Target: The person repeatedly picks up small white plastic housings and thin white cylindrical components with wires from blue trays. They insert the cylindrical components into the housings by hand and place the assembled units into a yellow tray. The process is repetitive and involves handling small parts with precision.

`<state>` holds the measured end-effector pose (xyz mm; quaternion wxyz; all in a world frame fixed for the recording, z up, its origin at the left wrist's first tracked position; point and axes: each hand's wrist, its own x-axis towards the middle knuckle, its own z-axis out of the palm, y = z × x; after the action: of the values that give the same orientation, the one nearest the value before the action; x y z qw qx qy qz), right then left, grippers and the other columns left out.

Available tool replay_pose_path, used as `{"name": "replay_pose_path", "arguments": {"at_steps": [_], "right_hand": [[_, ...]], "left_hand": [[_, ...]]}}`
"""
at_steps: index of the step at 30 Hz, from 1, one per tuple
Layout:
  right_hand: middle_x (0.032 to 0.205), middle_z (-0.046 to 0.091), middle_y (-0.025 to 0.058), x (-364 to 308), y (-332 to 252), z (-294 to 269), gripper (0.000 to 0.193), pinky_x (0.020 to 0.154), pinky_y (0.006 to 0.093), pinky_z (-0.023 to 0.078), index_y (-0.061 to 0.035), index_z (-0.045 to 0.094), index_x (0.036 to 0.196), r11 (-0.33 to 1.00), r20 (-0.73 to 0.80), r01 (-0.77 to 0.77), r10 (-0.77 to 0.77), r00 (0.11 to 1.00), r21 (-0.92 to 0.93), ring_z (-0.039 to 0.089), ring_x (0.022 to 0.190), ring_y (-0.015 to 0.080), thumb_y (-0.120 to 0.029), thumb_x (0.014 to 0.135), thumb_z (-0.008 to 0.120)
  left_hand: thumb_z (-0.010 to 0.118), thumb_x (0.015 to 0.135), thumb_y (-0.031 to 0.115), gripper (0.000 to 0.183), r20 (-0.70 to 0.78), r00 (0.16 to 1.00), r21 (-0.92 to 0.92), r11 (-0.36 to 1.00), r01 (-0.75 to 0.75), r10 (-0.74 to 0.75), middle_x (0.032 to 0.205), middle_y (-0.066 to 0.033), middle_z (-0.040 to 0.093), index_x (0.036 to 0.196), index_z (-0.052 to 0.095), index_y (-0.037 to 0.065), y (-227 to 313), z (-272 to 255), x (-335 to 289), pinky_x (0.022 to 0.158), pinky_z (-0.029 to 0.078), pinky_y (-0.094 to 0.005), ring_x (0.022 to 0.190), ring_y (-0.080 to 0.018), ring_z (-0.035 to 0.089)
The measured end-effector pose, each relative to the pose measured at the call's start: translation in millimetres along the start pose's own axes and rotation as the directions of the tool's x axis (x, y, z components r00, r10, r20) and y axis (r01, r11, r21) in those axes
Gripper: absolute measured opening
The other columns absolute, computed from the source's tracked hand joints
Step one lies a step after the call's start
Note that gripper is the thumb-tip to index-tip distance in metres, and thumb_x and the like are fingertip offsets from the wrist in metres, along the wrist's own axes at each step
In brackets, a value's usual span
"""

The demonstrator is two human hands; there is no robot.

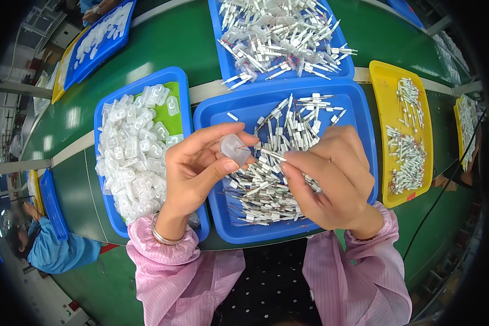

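Between thumb and fingers, my left hand (193, 165) grips a translucent plastic housing (234, 149), its wide end facing up. My right hand (331, 176) pinches a thin white stick-shaped part with wires (270, 154). Its thin red wire end meets the housing's side; whether it goes inside I cannot tell. Both hands are above a blue tray (204, 117) heaped with similar white wired parts (266, 198). At its left, another blue tray (183, 89) is piled with clear plastic housings (133, 146).
Beyond, a blue tray (216, 32) holds housings joined with wired sticks. A yellow tray (383, 108) with wired sticks lies right, on the green table (174, 38). At far left, a person in blue (62, 252) sits beside a blue tray (54, 204). A black cable (443, 193) runs along the right.
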<state>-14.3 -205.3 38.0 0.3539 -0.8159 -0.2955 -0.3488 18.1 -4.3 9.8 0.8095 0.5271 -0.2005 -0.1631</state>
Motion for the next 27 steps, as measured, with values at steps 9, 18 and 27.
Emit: {"name": "replay_pose_path", "arguments": {"at_steps": [9,18,27], "right_hand": [[0.065,0.051,0.0076,1,-6,-11,0.025,0.050,0.0340,0.037,0.0038,0.062,0.076,0.994,0.139,0.100,-0.092,0.986,-0.051,0.045,0.057,0.0221,0.003,0.053,0.071],[0.064,0.050,0.0074,4,-8,-10,0.024,0.049,0.0319,0.035,0.0031,0.062,0.076,0.993,0.087,-0.115,0.111,0.990,0.032,0.045,0.056,0.0224,0.005,0.054,0.069],[0.062,0.047,0.0074,-4,-4,-4,0.025,0.047,0.0307,0.032,0.0042,0.061,0.076,1.000,0.017,0.013,-0.014,1.000,0.025,0.043,0.055,0.0215,0.002,0.053,0.070]], "left_hand": [[0.056,0.078,-0.008,0.037,0.010,1.000,0.077,0.997,-0.022,0.021,0.102,-0.0208,0.058,0.114,0.049,-0.009,2,1,0,0.080,0.049,-0.0320,0.095,-0.0226,0.058],[0.057,0.077,-0.007,0.037,0.044,0.998,0.146,0.988,-0.049,0.043,0.103,-0.0202,0.057,0.113,0.050,-0.009,1,0,0,0.083,0.045,-0.0325,0.098,-0.0241,0.056],[0.059,0.078,-0.003,0.039,0.020,0.999,0.119,0.992,-0.032,0.030,0.102,-0.0214,0.058,0.114,0.049,-0.008,-1,2,0,0.080,0.047,-0.0313,0.097,-0.0236,0.057]]}}
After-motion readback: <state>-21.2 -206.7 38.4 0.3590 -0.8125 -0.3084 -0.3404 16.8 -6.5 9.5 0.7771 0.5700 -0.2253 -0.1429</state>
